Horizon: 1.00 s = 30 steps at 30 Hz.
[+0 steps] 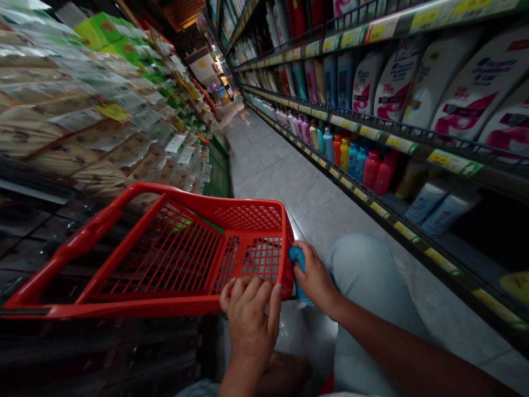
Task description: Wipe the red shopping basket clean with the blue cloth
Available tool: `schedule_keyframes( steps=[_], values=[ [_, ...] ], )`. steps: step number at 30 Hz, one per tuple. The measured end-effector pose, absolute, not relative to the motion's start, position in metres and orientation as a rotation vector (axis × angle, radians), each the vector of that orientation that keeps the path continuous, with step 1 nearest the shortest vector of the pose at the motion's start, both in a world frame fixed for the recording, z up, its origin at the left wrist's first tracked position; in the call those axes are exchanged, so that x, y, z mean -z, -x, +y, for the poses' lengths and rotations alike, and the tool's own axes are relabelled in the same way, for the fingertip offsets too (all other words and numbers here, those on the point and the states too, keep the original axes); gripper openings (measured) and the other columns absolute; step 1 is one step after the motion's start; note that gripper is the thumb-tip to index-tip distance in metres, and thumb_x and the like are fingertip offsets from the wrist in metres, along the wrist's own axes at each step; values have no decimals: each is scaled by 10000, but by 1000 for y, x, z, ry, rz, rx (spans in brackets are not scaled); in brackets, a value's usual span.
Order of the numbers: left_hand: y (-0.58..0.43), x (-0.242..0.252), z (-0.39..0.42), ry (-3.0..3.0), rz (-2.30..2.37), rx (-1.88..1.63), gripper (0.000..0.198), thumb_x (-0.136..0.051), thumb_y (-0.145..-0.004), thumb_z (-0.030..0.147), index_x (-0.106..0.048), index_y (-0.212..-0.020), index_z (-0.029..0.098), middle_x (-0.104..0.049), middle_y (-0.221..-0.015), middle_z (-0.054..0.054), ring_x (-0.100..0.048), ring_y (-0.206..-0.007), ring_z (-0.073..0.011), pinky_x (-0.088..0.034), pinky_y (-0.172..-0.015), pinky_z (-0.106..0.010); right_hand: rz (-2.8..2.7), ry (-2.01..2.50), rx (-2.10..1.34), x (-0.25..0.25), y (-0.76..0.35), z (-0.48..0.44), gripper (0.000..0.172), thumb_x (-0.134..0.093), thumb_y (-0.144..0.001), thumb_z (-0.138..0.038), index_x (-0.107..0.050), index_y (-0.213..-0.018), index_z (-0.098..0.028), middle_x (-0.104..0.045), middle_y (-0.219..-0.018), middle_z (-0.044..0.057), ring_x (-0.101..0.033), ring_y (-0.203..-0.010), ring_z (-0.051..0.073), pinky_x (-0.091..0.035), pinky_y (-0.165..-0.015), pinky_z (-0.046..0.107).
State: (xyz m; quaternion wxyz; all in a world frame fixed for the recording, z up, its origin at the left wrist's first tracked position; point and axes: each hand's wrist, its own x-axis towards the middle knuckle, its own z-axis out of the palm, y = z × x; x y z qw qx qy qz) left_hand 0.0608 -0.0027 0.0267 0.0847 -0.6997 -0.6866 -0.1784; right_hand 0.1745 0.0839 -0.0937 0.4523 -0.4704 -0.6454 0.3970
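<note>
- Gripping the near rim of a red plastic shopping basket (124,307), the left hand (251,325) curls its fingers over the edge.
- Closed around a blue bottle (303,298), the right hand (314,278) holds its long axis roughly upright against the basket's right end, just beside the left hand.
- Writing on the shelf labels (452,162) is too blurred to read.

The right hand (314,277) hides most of the blue bottle (296,256), its label unreadable

Dim aisle under weak overhead light: soft glare on the tiled floor (268,160), a red plastic basket (252,218) moderately lit — packets (82,110) at left edge blurred and stretched, lower shelves (33,242) in deep shadow.
</note>
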Motion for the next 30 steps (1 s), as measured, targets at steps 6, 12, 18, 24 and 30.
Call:
schedule_keyframes(
  steps=[6, 12, 18, 24, 30],
  values=[
    [-56, -30, -10, 2158, -2029, 565, 260, -512, -990, 260, -628, -759, 238, -630, -744, 25, -536, -871, -181, -269, -1008, -408, -1455, 1187, -1078, 86, -166, 95, 485, -502, -792, -111, -496, -1266, -212, -647, -1237, 104, -643, -1147, 232, -519, -1029, 419],
    [-52, -31, -11, 2184, -2001, 538, 272, -505, -986, 264, -613, -739, 229, -630, -740, 20, -540, -855, -183, -283, -990, -401, -1404, 1148, -1077, 82, -169, 89, 495, -488, -807, -128, -487, -1295, -215, -636, -1293, 103, -630, -1202, 228, -506, -1063, 421],
    [-45, -30, -8, 2209, -1897, 550, 248, -506, -987, 269, -626, -773, 236, -657, -749, 23, -557, -836, -186, -288, -984, -412, -1457, 1321, -942, 76, -174, 106, 588, -502, -808, -108, -483, -1392, -181, -601, -1351, 149, -587, -1276, 282, -471, -1101, 488],
    [-28, -27, -7, 2271, -1732, 502, 210, -521, -977, 283, -628, -801, 242, -668, -767, 19, -576, -837, -201, -296, -951, -415, -1366, 1218, -1041, 60, -162, 85, 735, -595, -847, -205, -368, -1545, -172, -548, -1478, 155, -517, -1387, 279, -443, -1151, 446],
    [-14, -29, -13, 2316, -1641, 562, 181, -523, -957, 283, -646, -829, 252, -674, -761, 17, -586, -815, -203, -305, -935, -408, -1057, 1114, -1348, 68, -163, 73, 588, -640, -880, -417, -574, -1410, -171, -679, -1347, 111, -638, -1257, 269, -512, -1086, 410]
  ],
)
